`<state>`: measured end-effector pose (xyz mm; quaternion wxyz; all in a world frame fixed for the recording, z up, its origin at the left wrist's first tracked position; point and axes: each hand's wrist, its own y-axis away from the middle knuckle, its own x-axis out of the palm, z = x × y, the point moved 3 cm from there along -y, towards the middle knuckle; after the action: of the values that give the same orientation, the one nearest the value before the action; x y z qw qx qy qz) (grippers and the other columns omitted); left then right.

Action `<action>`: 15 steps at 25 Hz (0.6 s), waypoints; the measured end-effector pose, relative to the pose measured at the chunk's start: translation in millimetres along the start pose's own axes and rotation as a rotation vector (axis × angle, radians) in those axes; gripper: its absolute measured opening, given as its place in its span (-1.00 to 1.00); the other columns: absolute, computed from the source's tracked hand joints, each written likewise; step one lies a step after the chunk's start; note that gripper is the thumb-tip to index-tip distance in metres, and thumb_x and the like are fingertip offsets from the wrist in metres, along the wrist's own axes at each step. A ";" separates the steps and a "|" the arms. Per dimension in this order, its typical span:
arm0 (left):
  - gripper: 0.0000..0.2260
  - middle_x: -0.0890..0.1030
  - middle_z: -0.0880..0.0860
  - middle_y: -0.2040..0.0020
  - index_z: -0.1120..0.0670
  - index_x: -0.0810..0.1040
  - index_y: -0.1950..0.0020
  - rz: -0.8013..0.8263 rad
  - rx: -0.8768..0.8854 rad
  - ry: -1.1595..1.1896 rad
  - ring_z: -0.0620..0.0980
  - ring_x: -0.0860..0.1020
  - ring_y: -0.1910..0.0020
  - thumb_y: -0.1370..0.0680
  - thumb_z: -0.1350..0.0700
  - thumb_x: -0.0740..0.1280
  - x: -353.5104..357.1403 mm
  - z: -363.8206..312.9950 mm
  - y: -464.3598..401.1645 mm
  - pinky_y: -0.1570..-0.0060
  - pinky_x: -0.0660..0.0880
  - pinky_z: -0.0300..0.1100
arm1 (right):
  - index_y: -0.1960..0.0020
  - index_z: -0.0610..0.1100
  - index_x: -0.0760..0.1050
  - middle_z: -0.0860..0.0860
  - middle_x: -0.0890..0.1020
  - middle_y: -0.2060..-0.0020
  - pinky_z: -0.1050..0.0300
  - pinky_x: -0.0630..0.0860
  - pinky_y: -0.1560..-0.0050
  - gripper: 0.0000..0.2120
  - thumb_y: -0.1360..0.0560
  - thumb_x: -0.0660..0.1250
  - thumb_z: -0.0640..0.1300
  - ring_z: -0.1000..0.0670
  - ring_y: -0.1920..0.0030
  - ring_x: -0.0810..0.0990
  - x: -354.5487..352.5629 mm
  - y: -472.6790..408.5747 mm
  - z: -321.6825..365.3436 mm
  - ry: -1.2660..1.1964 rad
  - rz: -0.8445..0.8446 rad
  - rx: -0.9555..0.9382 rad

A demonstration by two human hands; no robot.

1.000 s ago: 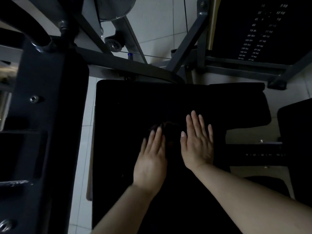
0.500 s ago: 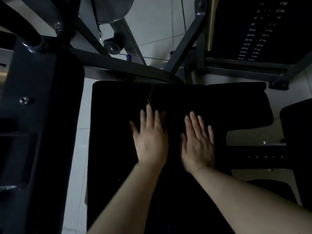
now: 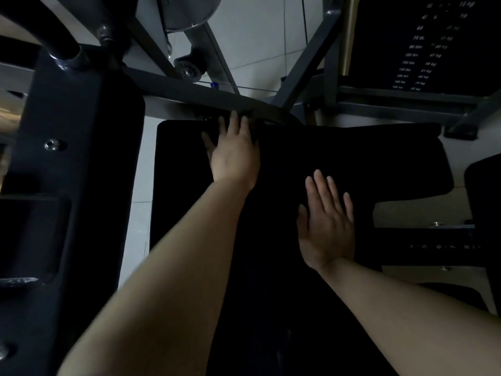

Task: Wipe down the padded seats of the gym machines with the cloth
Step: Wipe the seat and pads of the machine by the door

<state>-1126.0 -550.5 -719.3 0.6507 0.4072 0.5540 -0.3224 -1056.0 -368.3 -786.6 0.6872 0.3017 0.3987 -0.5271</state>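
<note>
The black padded seat (image 3: 352, 158) fills the middle of the view in dim light. My left hand (image 3: 234, 156) lies flat at the pad's far edge, fingers straight and fingertips close to the frame bar (image 3: 206, 95). It presses down on a dark cloth (image 3: 255, 137), which barely stands out from the black pad and is mostly hidden under the palm. Nearer to me and to the right, my right hand (image 3: 325, 226) rests flat on the seat with its fingers spread, holding nothing.
A tall dark padded upright (image 3: 81, 158) stands at the left. Grey frame tubes and a pulley (image 3: 188, 69) cross behind the seat. A weight stack (image 3: 423, 50) sits at the back right. Another black pad (image 3: 485, 199) is at the right edge, over pale floor tiles (image 3: 257, 36).
My left hand has slid forward across the pad, from beside the right hand to the far edge. The right hand has stayed flat in about the same spot.
</note>
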 end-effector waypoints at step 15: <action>-0.51 -0.03 0.00 -0.58 0.05 0.08 -0.55 0.004 -0.044 -0.005 0.01 -0.05 -0.54 -0.63 0.04 0.10 4.1 50.0 19.5 -0.44 -0.09 0.17 | -0.53 -0.04 0.12 0.07 0.08 -0.53 -0.04 -0.06 -0.50 -0.40 -0.54 -0.22 0.11 0.06 -0.53 0.01 -6.9 1.4 3.5 -0.013 0.090 0.006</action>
<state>-1085.3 -585.7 -717.2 0.6615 0.3928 0.5587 -0.3098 -1054.7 -367.5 -778.8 0.7119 0.3180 0.3786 -0.4988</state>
